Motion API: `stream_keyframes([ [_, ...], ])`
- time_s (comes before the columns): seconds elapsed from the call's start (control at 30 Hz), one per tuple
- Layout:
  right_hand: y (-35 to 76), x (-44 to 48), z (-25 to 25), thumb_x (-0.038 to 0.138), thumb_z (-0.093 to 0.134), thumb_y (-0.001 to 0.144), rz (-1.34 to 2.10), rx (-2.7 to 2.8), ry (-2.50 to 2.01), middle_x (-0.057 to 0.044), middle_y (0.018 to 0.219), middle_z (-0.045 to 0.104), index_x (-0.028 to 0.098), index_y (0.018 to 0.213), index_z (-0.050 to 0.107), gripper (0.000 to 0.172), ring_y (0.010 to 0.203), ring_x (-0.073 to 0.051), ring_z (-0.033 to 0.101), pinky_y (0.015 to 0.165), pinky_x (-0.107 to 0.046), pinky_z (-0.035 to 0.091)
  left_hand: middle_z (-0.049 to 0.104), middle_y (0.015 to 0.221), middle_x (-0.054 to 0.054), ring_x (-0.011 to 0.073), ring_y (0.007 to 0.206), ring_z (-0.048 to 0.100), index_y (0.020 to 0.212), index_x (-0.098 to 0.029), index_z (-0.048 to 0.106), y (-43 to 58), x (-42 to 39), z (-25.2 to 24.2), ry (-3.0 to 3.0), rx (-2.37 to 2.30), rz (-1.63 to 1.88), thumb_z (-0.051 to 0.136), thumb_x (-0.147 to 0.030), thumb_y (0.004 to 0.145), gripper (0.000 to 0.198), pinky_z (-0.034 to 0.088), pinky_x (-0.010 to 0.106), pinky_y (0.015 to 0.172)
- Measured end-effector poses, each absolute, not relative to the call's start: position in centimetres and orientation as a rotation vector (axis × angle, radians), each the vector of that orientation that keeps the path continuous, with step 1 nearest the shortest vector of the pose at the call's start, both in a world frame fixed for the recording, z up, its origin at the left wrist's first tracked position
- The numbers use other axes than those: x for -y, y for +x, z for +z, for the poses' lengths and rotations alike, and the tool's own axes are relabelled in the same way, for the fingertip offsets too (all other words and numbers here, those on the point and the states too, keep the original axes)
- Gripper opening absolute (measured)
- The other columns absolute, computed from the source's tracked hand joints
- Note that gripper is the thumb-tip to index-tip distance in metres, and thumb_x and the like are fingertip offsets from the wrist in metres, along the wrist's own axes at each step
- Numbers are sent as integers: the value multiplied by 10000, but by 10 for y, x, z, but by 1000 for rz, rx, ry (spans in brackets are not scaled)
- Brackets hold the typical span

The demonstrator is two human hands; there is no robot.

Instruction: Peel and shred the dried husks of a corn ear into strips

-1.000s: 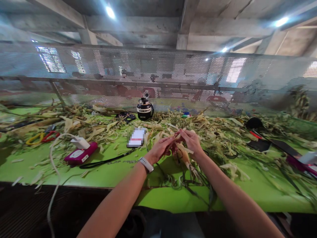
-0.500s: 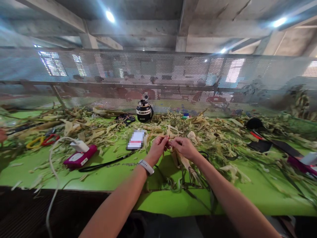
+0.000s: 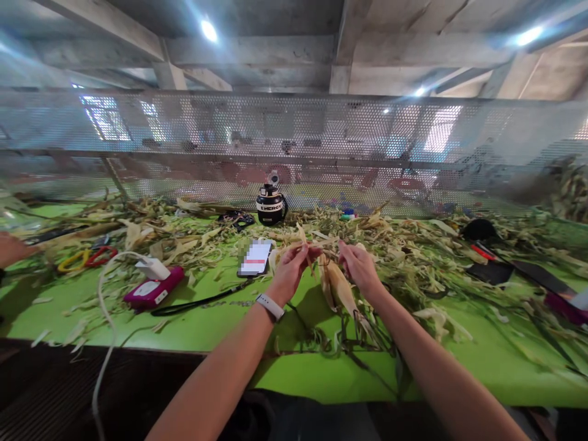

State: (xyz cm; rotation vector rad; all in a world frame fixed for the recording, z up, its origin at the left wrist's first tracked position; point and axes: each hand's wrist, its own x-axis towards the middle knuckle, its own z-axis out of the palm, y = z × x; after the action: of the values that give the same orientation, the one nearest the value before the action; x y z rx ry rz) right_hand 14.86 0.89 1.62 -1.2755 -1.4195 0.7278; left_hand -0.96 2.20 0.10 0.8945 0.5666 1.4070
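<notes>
Pale corn husk strips are pinched in my left hand (image 3: 292, 269), which wears a white wristband; one strip stands up above the fingers. A longer dried corn husk (image 3: 342, 288) hangs down between my hands onto the table, its upper end by the left fingertips. My right hand (image 3: 361, 267) is just to the right of this husk, thumb and fingers drawn together. What the right fingers hold, if anything, is too small to make out. Shredded green and tan strips (image 3: 326, 343) lie below the hands.
Piles of husk (image 3: 399, 245) cover the back of the green table (image 3: 206, 331). A phone (image 3: 255, 257), black bottle (image 3: 271, 205), magenta power strip (image 3: 154, 288) with cable, and scissors (image 3: 76, 260) lie around. Behind stands a perforated screen (image 3: 298, 135). Another person's hand (image 3: 13, 250) shows at far left.
My right hand has moved right, away from my left hand, opening a gap between them. More of the hanging husk shows. The other person's hand has come further in at the left.
</notes>
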Motion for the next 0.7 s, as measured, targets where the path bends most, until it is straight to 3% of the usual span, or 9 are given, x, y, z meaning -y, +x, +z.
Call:
stream_keyframes([
  [0.2,127,-3,6,544,556,759,988,1709,-1020,-4,675,595,173,740,585,373,598,-129,545,550,-240,423,704,823,26,169,835,645,844,-186,627,-8,-24,-2,943,-578,1401,730,-370,634,298,473,289,760],
  [0.4,125,-6,2,400,639,701,1002,1711,-1026,30,573,553,168,656,579,244,538,-103,491,544,-233,388,695,761,20,172,786,651,824,-185,608,-8,-24,0,929,-640,1434,711,-378,651,279,473,281,714],
  [0.7,124,-7,0,325,566,719,1007,1791,-1033,30,606,519,159,705,591,168,565,-99,433,547,-228,340,676,734,3,148,757,635,811,-173,619,-7,-29,-5,902,-644,1473,751,-339,601,298,455,242,672],
])
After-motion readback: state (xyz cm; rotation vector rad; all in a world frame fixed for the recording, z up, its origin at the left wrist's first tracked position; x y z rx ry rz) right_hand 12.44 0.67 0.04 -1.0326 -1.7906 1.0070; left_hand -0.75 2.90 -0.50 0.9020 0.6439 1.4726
